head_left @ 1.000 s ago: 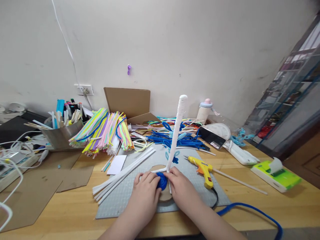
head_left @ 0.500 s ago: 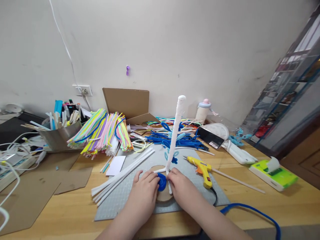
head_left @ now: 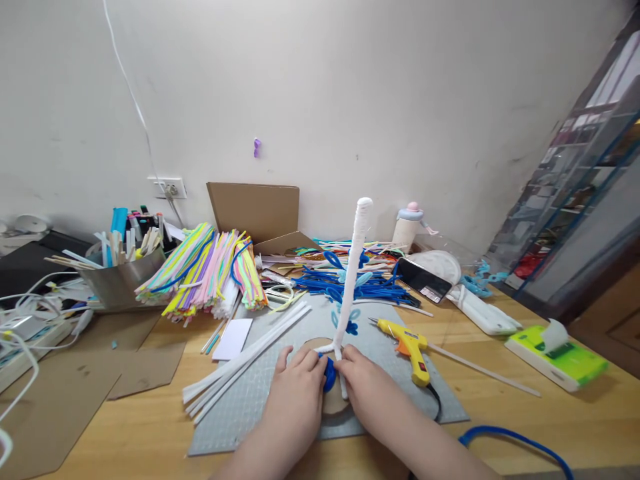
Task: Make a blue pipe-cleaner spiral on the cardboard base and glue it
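Note:
A white fuzzy post point(head_left: 353, 267) stands nearly upright, its splayed white feet on a round cardboard base point(head_left: 336, 405). Between two of the feet is a coiled blue pipe cleaner point(head_left: 330, 375), partly hidden by fingers. My left hand point(head_left: 297, 393) is closed at the coil's left side, fingertips against it, thumb lifted away. From the right, my right hand point(head_left: 367, 383) reaches over a white foot, with its fingertips pinched at the coil's right edge. Blue pipe-cleaner flowers point(head_left: 352, 327) and light-blue loops adorn the post.
A grey cutting mat point(head_left: 230, 413) lies beneath the base. White pipe cleaners point(head_left: 245, 360) are at left, a yellow glue gun point(head_left: 413, 347) at right. Bundled coloured pipe cleaners point(head_left: 200, 273), blue stems point(head_left: 380, 290), a phone point(head_left: 424, 280) and a tissue pack point(head_left: 557, 357) surround the mat.
The view has shifted slightly, so everything sits a little lower. My left fingers have moved further over the blue coil, which now shows less and looks tilted.

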`<state>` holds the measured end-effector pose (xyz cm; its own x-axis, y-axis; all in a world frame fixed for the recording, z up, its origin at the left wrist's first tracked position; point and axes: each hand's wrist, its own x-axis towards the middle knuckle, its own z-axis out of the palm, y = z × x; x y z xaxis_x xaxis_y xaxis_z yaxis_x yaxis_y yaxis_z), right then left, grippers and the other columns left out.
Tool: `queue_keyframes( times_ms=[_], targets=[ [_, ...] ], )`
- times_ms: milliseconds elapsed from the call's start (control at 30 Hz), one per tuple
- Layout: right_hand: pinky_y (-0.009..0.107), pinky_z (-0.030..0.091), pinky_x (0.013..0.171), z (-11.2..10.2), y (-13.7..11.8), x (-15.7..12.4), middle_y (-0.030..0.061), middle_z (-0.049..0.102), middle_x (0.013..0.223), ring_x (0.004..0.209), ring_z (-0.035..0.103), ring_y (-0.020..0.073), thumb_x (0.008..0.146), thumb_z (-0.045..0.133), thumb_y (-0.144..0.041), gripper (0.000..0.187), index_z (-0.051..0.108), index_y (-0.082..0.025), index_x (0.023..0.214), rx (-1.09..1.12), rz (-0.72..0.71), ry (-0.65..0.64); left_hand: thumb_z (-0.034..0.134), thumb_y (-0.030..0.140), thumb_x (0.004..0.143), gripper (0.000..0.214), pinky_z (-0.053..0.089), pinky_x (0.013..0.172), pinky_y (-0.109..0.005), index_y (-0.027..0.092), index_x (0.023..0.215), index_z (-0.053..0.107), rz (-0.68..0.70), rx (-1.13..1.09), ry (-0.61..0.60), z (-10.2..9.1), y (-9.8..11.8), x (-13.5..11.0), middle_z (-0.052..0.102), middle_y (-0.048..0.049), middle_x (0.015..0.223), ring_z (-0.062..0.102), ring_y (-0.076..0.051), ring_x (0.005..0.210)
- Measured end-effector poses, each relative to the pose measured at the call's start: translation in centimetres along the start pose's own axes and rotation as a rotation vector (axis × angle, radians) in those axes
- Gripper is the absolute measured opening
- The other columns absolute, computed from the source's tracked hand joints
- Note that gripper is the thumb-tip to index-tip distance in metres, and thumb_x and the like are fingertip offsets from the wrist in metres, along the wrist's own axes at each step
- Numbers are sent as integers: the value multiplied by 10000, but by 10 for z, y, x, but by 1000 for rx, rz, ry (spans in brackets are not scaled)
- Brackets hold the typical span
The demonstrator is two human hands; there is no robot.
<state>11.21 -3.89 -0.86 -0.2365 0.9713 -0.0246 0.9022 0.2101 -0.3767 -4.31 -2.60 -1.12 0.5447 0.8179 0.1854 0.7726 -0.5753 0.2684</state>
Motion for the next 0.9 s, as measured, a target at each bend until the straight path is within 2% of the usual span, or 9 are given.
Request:
queue_keyframes(
  times_ms=[133,300,467,700,800,900],
  targets=[
    [260,440,795,3,5,-9,95,564,1071,905,597,177,806,377,-21,352,601,-190,1018,65,44,51,391,122,886,350,211,1055,-499,248,1156,575,-14,35,-33,2,2,1,628,-54,1112,506,-223,1122],
    [258,440,792,4,5,-17,84,590,972,876,595,176,817,378,-37,318,609,-190,973,115,85,91,382,80,855,457,197,1059,-498,310,1224,521,-4,20,-37,5,-2,0,612,-18,1152,488,-210,1158],
    [268,445,814,8,1,-16,92,615,969,900,594,188,789,416,-30,278,632,-174,886,203,29,114,396,74,832,481,194,1060,-489,347,1202,535,1,13,-53,5,-3,2,608,-1,1154,493,-206,1152],
    [272,460,762,19,-2,-23,78,630,910,846,599,180,798,396,-24,284,626,-169,879,320,-39,122,420,115,858,419,196,1054,-483,341,1186,550,14,-2,-42,2,-2,2,605,-18,1142,495,-212,1135],
    [265,458,727,21,-3,-30,61,624,888,819,594,171,786,396,-6,274,591,-171,886,350,-62,90,416,152,882,368,192,1051,-485,338,1167,556,10,-6,-11,2,0,1,608,-16,1111,500,-208,1119],
    [253,459,724,24,-3,-35,62,610,895,820,587,166,778,404,-4,241,566,-171,843,358,-147,41,418,207,900,311,195,1046,-493,336,1144,563,-1,-12,9,1,4,1,614,-6,1084,510,-204,1099]
  ],
)
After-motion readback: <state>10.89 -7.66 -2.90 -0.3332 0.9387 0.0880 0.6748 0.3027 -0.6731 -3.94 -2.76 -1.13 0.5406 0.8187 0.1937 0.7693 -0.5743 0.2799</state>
